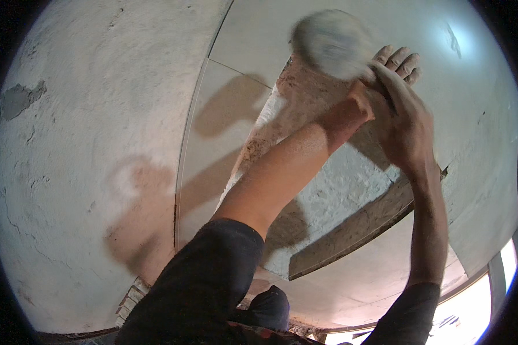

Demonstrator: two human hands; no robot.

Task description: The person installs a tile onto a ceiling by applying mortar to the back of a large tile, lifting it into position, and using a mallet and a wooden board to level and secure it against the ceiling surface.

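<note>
My left hand (400,60) reaches to the upper right, its dusty fingers apart on the smooth grey panel (472,103), partly hidden behind my right hand (406,118). My right hand is raised with its fingertips at the edge of a round greyish object (332,43), which is blurred by motion; whether they grip it I cannot tell. Below my hands lies a recessed patch (322,192) with rough, pale mortar and a reddish, crumbly edge, bordered by a grey ledge (351,236). My left forearm crosses this patch.
A rough plastered surface (57,190) with a darker patch fills the left side, beside narrow panels (224,86) with thin seams. Small stacked bricks (129,302) show at lower left. Bright openings (460,313) are at lower right. My dark-clothed knee (273,307) shows at the bottom.
</note>
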